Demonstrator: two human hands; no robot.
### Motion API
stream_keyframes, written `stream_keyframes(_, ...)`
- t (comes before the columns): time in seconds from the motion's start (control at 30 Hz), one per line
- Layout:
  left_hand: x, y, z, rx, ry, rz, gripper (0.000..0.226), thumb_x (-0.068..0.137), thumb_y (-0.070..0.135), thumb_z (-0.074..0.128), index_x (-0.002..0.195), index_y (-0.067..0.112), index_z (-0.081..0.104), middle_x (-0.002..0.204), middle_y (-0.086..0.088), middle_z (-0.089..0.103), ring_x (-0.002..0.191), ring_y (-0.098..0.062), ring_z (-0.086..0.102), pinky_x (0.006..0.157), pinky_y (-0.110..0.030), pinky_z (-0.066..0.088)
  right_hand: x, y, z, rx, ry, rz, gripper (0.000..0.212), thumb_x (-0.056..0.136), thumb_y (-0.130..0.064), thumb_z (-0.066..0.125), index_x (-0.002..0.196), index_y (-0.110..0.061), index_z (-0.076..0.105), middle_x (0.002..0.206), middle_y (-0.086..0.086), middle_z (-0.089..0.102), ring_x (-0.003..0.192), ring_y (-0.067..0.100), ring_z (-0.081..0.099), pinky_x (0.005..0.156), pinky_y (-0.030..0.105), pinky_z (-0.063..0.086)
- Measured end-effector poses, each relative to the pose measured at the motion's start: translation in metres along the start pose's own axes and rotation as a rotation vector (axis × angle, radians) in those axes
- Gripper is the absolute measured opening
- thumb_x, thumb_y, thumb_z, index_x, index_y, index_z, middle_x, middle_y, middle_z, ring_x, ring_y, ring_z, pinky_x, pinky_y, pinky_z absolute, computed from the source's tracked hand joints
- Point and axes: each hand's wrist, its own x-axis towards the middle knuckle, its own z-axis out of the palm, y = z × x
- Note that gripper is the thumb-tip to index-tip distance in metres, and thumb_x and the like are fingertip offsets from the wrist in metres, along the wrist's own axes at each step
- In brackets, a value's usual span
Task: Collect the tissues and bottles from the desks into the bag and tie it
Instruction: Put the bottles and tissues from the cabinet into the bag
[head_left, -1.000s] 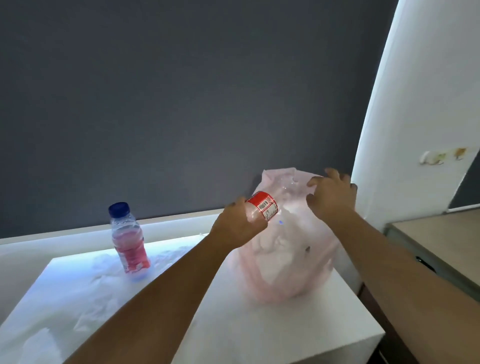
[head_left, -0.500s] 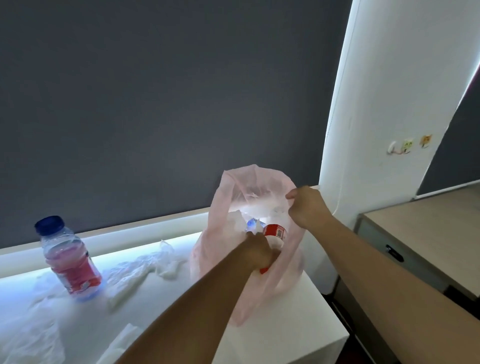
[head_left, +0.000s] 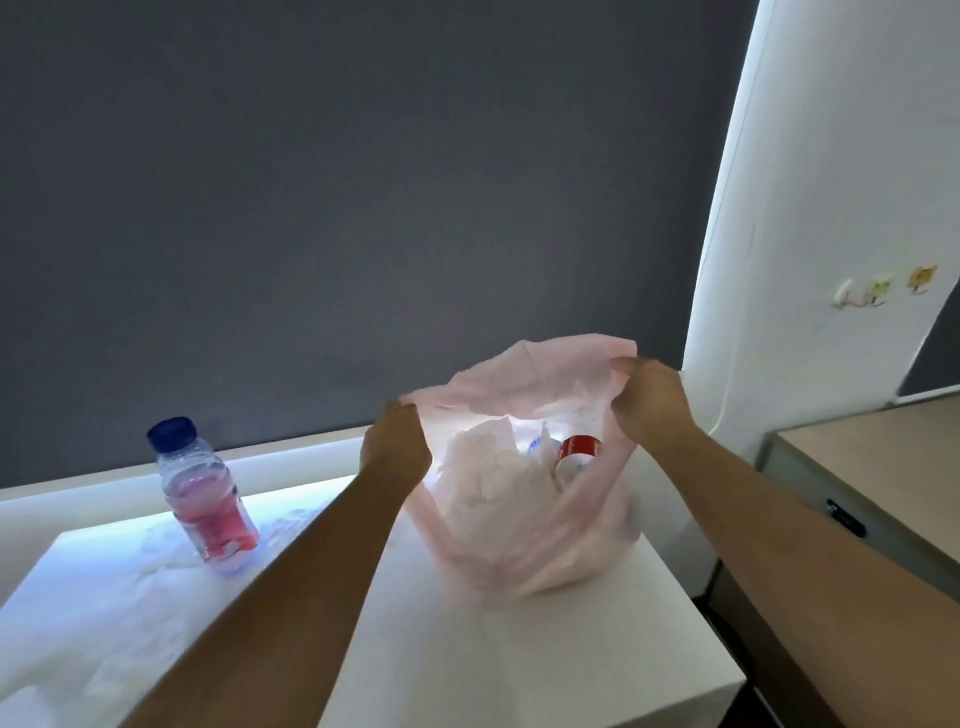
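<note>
A translucent pink plastic bag (head_left: 524, 551) stands on the white desk (head_left: 519, 649), its mouth held wide. My left hand (head_left: 395, 441) grips the bag's left rim and my right hand (head_left: 649, 400) grips the right rim. Inside lie crumpled white tissues (head_left: 483, 467) and a bottle with a red label (head_left: 579, 449). A clear bottle (head_left: 205, 499) with a blue cap and pink label stands upright on the desk to the left. Loose white tissues (head_left: 93, 639) lie around and in front of it, washed out by the light.
A dark grey wall rises behind the desk, lit by a strip along its base. A white pillar (head_left: 831, 182) with small hooks stands at the right. Below it is a wooden desk (head_left: 883, 457) with a dark drawer handle.
My left hand has let the red-labelled bottle go into the bag and moved up to grip the bag's left rim. The bag's mouth is now spread wider.
</note>
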Motion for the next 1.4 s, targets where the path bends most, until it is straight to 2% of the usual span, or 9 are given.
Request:
stream_keyframes(0.17,0.004,-0.009,-0.028,-0.141,0.146,-0.044,0.047,0.087,0.0,0.052,0.133,0.004,0.042,0.134,-0.013,0.049,0.119,-0.031,0.053,0.1,-0.036,0.042,0.006,-0.01,0.01,0.041,0.035,0.01,0.024,0.092,-0.004,0.053,0.114,-0.004,0.061,0.111,0.015,0.066,0.097,0.031,0.064,0.088,0.035,0.051)
stream_keyframes(0.43,-0.017,-0.025,0.009,-0.01,-0.166,0.073,0.076,0.083,0.025,0.062,0.148,0.032,0.022,0.154,-0.003,0.025,0.126,-0.028,0.049,0.096,-0.035,0.046,-0.006,0.004,0.035,-0.04,-0.11,0.055,0.035,0.088,-0.003,0.058,0.121,-0.014,0.062,0.129,0.008,0.059,0.113,0.028,0.058,0.099,0.034,0.046)
stream_keyframes(0.67,-0.012,-0.021,-0.011,-0.03,0.044,0.121,0.054,0.087,0.058,0.048,0.138,0.047,0.034,0.154,0.003,0.026,0.123,-0.025,0.052,0.095,-0.035,0.045,-0.013,-0.015,0.017,-0.067,0.03,-0.015,0.035,0.087,-0.033,0.06,0.121,-0.029,0.059,0.156,0.005,0.024,0.14,0.036,0.027,0.112,0.053,0.028)
stream_keyframes(0.77,-0.008,-0.031,-0.036,-0.121,0.228,0.201,0.031,0.09,0.047,0.046,0.119,0.039,0.054,0.136,0.009,0.047,0.117,-0.018,0.054,0.091,-0.032,0.045,-0.022,-0.053,0.01,0.041,0.166,-0.178,0.029,0.088,-0.031,0.058,0.116,-0.024,0.063,0.153,0.004,0.031,0.138,0.031,0.031,0.112,0.047,0.028)
stream_keyframes(0.87,-0.014,-0.065,-0.057,-0.239,0.271,0.118,0.022,0.087,0.03,0.055,0.108,0.028,0.058,0.126,0.005,0.052,0.102,-0.02,0.058,0.088,-0.035,0.048,-0.045,-0.106,0.021,0.236,0.124,-0.353,0.027,0.086,-0.017,0.058,0.111,-0.019,0.066,0.147,0.003,0.038,0.132,0.025,0.036,0.105,0.024,0.027)
stream_keyframes(0.97,-0.035,-0.116,-0.056,-0.177,0.162,0.094,0.017,0.083,0.028,0.063,0.099,0.021,0.062,0.112,0.002,0.061,0.101,-0.018,0.059,0.085,-0.032,0.049,-0.083,-0.157,0.049,0.394,-0.004,-0.492,0.025,0.087,-0.007,0.055,0.108,-0.012,0.068,0.137,0.004,0.05,0.127,0.018,0.044,0.093,0.006,0.02)
stream_keyframes(1.13,-0.094,-0.186,-0.014,-0.101,-0.186,0.029,0.044,0.076,0.046,0.072,0.113,0.027,0.058,0.115,0.004,0.061,0.104,-0.014,0.059,0.086,-0.029,0.048,-0.131,-0.2,0.131,0.389,-0.3,-0.561,0.024,0.088,-0.003,0.055,0.109,-0.008,0.065,0.125,0.004,0.057,0.116,0.016,0.054,0.089,0.005,0.027)
stream_keyframes(1.27,-0.134,-0.216,0.013,-0.134,-0.493,0.063,0.061,0.069,0.047,0.079,0.122,0.031,0.055,0.119,-0.002,0.054,0.093,-0.011,0.05,0.086,-0.026,0.045,-0.148,-0.194,0.198,0.176,-0.538,-0.482,0.035,0.084,-0.003,0.061,0.118,-0.013,0.062,0.13,0.006,0.056,0.117,0.021,0.056,0.097,0.02,0.044)
stream_keyframes(1.4,-0.151,-0.234,0.032,-0.167,-0.455,0.059,0.054,0.064,0.044,0.082,0.113,0.033,0.06,0.114,0.005,0.049,0.099,-0.011,0.051,0.086,-0.026,0.045,-0.155,-0.184,0.235,-0.105,-0.534,-0.446,0.049,0.084,-0.002,0.046,0.132,-0.013,0.046,0.139,0.01,0.041,0.124,0.029,0.043,0.099,0.036,0.043)
